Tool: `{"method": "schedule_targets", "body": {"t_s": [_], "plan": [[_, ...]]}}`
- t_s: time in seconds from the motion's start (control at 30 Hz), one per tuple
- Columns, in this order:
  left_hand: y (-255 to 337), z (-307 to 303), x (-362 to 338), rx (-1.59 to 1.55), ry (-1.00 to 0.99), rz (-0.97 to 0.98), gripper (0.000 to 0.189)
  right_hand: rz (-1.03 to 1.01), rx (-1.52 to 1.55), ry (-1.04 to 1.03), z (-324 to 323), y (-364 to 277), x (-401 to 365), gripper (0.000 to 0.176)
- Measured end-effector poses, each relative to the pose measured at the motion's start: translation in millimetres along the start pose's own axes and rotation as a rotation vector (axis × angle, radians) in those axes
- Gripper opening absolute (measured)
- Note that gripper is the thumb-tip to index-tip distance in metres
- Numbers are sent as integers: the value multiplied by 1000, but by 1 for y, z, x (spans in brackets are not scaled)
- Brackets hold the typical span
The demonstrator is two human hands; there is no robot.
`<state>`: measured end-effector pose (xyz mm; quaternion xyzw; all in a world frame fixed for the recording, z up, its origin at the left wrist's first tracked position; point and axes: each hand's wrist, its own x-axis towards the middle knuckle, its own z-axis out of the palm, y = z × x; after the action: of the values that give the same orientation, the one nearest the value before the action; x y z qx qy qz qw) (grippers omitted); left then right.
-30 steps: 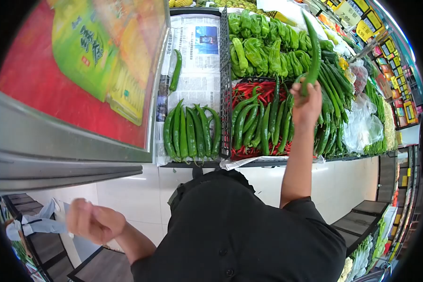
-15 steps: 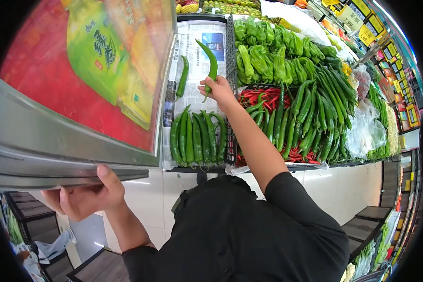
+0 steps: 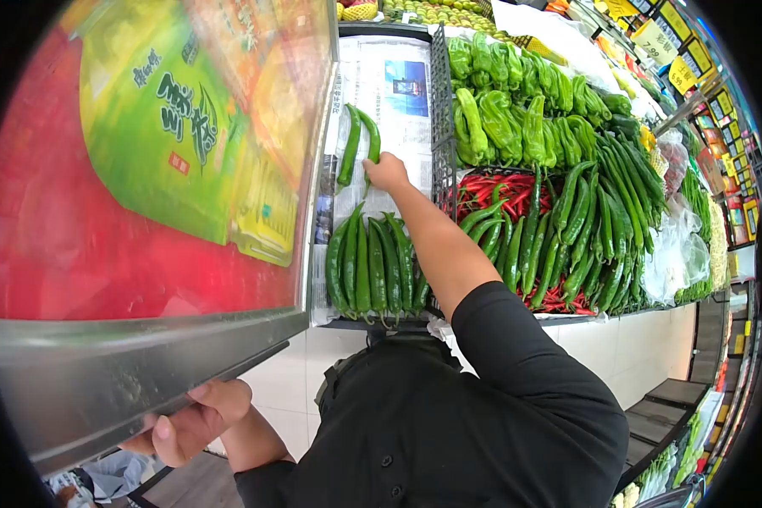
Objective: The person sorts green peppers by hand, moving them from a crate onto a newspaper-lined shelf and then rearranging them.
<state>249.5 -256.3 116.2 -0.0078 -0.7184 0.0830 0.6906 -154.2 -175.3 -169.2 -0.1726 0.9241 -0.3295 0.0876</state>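
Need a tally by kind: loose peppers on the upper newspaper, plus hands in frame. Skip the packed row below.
Long green peppers on the upper newspaper: 2
Hands: 2 (right hand touching one pepper's stem end, left hand under the metal frame)
Total: 4

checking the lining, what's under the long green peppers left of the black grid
Printed newspaper lies beneath the long green peppers. Whatever is under the paper is covered.

Right hand (image 3: pixel 387 172) reaches far forward, closed; left hand (image 3: pixel 190 421) low, clenched.
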Motion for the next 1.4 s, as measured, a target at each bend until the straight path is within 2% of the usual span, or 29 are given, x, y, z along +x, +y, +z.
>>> {"method": "schedule_targets", "body": {"t_s": [0.1, 0.2, 0.33, 0.5, 0.6, 0.83, 1.0, 1.1, 1.17, 1.2, 1.3, 1.37, 1.4], "plan": [[0, -3, -1, -29, -40, 3, 30, 107, 94, -198, -8, -9, 0, 49], [6, -3, 2, -89, -97, -55, 26, 55, 35, -216, -8, -13, 4, 50], [3, -1, 0, -112, -81, -41, 25, 19, -5, -187, -8, -17, 4, 49], [5, -5, 5, -1, -138, -14, 22, 5, 29, -202, -13, -18, 5, 47], [5, 0, 3, 21, -78, 4, 21, -11, 41, -232, -17, -17, 2, 48], [6, -2, 1, 7, -79, -7, 22, -10, 15, -256, -16, -16, 4, 49], [7, 2, 1, 11, -45, 1, 20, -20, -48, -372, -25, -18, 5, 55], [10, 5, 2, -5, -16, -35, 19, -177, -110, -339, -25, -7, 4, 70], [6, 1, -4, -14, -9, -26, 20, -232, -86, -421, -80, -27, -20, 68], [4, 1, -4, -12, -3, -28, 20, -267, -40, -380, -107, -31, -34, 60], [10, 2, -1, -13, -10, -58, 22, -355, 215, -214, -202, -25, -86, 49], [8, 1, -3, 12, -12, -69, 22, -309, 235, 3, -267, -9, -120, 40], [10, 1, 1, 21, -21, -48, 23, -179, 198, 106, -306, -6, -143, 43]]}}
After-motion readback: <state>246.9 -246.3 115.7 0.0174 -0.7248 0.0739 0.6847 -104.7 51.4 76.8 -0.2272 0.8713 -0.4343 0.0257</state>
